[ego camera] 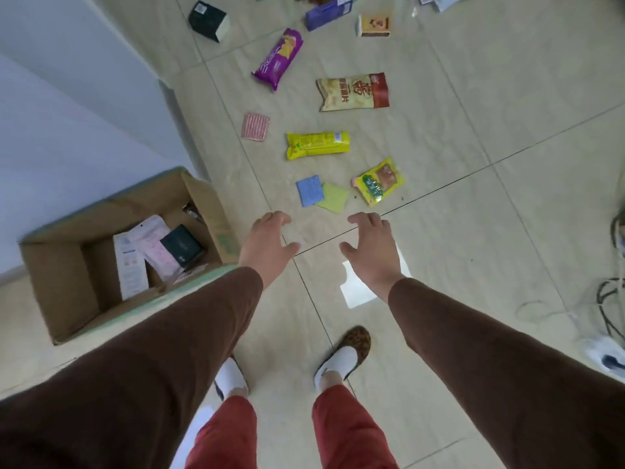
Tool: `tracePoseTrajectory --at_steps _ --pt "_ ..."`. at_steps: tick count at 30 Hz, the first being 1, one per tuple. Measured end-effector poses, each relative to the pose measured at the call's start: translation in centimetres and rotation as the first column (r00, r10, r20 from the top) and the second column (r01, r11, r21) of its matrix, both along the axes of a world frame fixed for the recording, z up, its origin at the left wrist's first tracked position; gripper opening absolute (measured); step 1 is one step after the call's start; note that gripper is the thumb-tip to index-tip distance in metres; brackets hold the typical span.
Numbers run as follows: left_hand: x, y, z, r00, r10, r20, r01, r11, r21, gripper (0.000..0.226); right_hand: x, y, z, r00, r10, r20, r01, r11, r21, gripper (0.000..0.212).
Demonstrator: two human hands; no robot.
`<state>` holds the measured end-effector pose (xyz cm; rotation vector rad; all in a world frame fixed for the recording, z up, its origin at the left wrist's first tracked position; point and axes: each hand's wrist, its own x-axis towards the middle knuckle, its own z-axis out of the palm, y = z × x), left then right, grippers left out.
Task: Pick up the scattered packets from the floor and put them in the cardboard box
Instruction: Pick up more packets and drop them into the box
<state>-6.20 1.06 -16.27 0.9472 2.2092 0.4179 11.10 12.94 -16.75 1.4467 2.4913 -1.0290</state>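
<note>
Glossy beige floor tiles (473, 130) with thin dark joints fill the view, and a pale wall (67, 96) stands at the left. At the top edge several packets are cut off, so only a purple carton (328, 11) and a small orange box (373, 26) can be named there; the print on all wrappers is too blurred to read. Both hands reach forward above the floor from brown sleeves. The left hand (267, 243) has an open grip, fingers relaxed and holding nothing. The right hand (370, 247) is the same, fingers spread, empty, partly covering a white sheet (358, 292). Just beyond the fingertips lie a flat blue square sachet (309, 190) overlapping a green one (333, 198), and a crinkled yellow-green snack bag (378, 181). Farther lie a yellow bar wrapper (318, 144), a pink striped sachet (255, 126), a shiny purple biscuit pack (279, 59) and a tan-and-red pouch (353, 92). The cardboard box (57, 286) stands open at the left near the wall, holding pink and white flat packets and a dark carton. Cables (608, 299) at the right edge are partly out of view.
</note>
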Motion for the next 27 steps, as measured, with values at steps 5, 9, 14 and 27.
tracePoseTrajectory --at_steps 5,9,14,27 --pt "5.4 9.3 0.3 1.000 -0.011 0.010 0.011 0.999 0.040 0.047 4.6 9.1 0.1 0.999 -0.032 0.032 0.031 0.999 0.025 0.050" --pt "6.4 15.4 -0.4 1.000 -0.027 -0.006 0.027 0.999 0.029 0.046 5.7 15.4 0.4 0.998 -0.057 0.027 0.057 0.998 0.019 0.048" --pt "6.7 24.0 -1.3 0.999 -0.028 -0.025 0.028 0.999 0.025 0.042 6.5 24.1 0.5 0.997 -0.072 0.014 0.071 0.997 0.012 0.047" --pt "9.3 47.3 -2.3 0.997 -0.067 -0.030 0.066 0.998 -0.016 0.044 9.4 47.4 -0.1 0.992 -0.124 0.018 0.124 0.992 -0.019 0.050"
